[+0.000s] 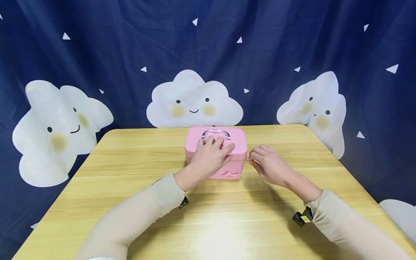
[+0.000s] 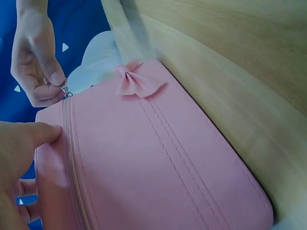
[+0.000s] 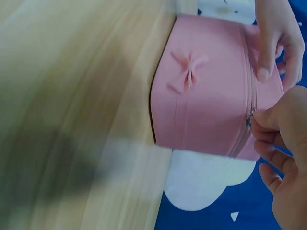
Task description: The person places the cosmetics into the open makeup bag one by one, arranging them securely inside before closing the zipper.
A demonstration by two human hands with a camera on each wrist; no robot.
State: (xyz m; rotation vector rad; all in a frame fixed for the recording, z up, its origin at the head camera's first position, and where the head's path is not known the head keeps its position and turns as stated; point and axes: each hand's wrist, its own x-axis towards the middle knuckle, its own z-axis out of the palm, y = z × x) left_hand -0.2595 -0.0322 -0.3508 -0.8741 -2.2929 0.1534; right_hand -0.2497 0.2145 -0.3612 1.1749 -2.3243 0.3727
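Note:
A pink cosmetic case (image 1: 216,164) with a silver top handle (image 1: 216,134) stands at the far middle of the table. My left hand (image 1: 210,158) rests on its lid, fingers spread near the handle and thumb at the front edge. At the case's right front corner, my right hand (image 1: 269,164) pinches the small metal zipper pull (image 3: 250,117) between thumb and forefinger. The zipper (image 2: 74,167) runs round the case just under the lid, and its teeth look closed along the front in the left wrist view. A pink bow (image 2: 139,82) decorates the front face.
The case stands on a light wooden table (image 1: 136,155), close to its far edge. Behind hangs a dark blue curtain (image 1: 130,43) printed with white clouds and triangles. A small black device (image 1: 303,216) is strapped at the right wrist.

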